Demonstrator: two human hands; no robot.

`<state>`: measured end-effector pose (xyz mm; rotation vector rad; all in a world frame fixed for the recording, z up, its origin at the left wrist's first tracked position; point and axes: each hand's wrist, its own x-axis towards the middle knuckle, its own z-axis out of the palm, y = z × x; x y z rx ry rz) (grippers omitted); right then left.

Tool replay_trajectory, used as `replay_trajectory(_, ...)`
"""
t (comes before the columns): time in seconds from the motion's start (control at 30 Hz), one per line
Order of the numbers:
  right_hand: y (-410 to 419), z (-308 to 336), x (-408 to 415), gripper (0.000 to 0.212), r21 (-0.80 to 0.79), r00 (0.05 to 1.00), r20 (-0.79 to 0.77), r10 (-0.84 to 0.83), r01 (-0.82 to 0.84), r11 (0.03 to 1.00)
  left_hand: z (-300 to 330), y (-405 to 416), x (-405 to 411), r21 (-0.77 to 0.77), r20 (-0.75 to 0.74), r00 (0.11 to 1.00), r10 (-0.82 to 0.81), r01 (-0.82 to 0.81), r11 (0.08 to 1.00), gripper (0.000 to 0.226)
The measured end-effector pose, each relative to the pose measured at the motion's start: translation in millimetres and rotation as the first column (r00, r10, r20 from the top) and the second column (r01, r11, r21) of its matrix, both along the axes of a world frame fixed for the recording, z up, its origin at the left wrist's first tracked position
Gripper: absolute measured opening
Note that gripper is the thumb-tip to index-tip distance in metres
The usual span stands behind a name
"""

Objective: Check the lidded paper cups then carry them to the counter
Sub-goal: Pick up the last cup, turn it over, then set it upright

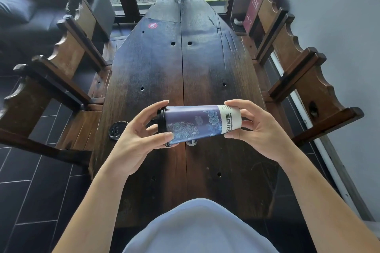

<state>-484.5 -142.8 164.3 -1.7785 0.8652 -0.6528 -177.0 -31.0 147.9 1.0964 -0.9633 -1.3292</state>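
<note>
The paper cup (197, 124) is held sideways in the air above the dark wooden desk (205, 72), close to the person. It is purple and blue with flower prints, and a pale band near its bottom end has dark writing on it that is too small for me to read. Its black lid (161, 120) is on and points to the left. The left hand (139, 141) curls round the lid end, thumb below and fingers on top. The right hand (261, 129) pinches the pale bottom end the same way. A red round sticker (152, 25) with a white 6 sits far up the desk. A red sign (254, 6) with writing I cannot read leans by the window on the right. Under the held cup, a second black lid (117, 129) shows on the desk at the left, partly hidden by the left hand; whether a cup is under it I cannot tell. Wooden chairs (67, 51) stand along both sides
</note>
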Motion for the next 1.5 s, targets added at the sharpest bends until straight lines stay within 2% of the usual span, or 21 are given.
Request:
replay_trajectory(0.17, 2.2, 2.9, 2.1, 0.066, 0.023, 1.000, 0.007, 0.013, -0.013, 1.000, -1.4, 0.8, 3.3, -0.067, 0.039, 0.999, -0.007, 0.010, 0.998, 0.081)
replay_trajectory(0.3, 1.6, 1.1, 2.7, 0.071, 0.033, 1.000, -0.010, 0.006, -0.005, 0.999, -3.3, -1.3, 4.8, -0.036, 0.052, 0.998, 0.024, -0.022, 0.999, 0.072)
replay_trajectory(0.4, 0.6, 2.1, 1.6, 0.073, 0.019, 1.000, 0.006, -0.014, 0.014, 1.000, -2.9, -2.5, 4.1, -0.009, 0.015, 1.000, 0.023, -0.023, 1.000, 0.075)
replay_trajectory(0.6, 1.1, 2.6, -1.7, 0.071, 0.036, 1.000, -0.002, -0.005, 0.006, 0.999, -0.3, -2.2, 4.0, -0.075, 0.023, 1.000, -0.018, 0.020, 0.997, 0.069)
replay_trajectory(0.73, 2.5, -0.3, -0.3, 0.072, 0.033, 0.999, -0.033, -0.017, 0.018, 0.999, 1.1, -2.0, 3.0, -0.053, 0.033, 0.999, 0.001, 0.001, 0.999, 0.062)
replay_trajectory(0.87, 3.1, -0.1, -1.6, 0.069, 0.027, 0.999, -0.018, -0.027, 0.027, 0.999, -1.1, -0.6, 3.4, 0.000, 0.002, 1.000, -0.006, 0.006, 1.000, 0.068)
replay_trajectory(1.0, 4.3, 0.8, -3.5, 0.067, 0.040, 1.000, -0.002, -0.012, 0.012, 0.999, -2.1, 0.6, 3.9, -0.036, 0.023, 0.999, -0.036, 0.037, 0.999, 0.079)
replay_trajectory(1.23, 4.8, 3.2, -1.3, 0.077, 0.044, 1.000, -0.012, -0.016, 0.016, 0.999, 0.8, 0.6, 4.7, -0.003, 0.048, 0.999, -0.009, 0.009, 1.000, 0.076)
replay_trajectory(1.5, 4.6, 5.3, -2.8, 0.068, 0.041, 1.000, -0.013, -0.005, 0.006, 0.999, 4.4, 0.9, 2.3, -0.038, 0.024, 1.000, -0.008, 0.009, 0.999, 0.075)
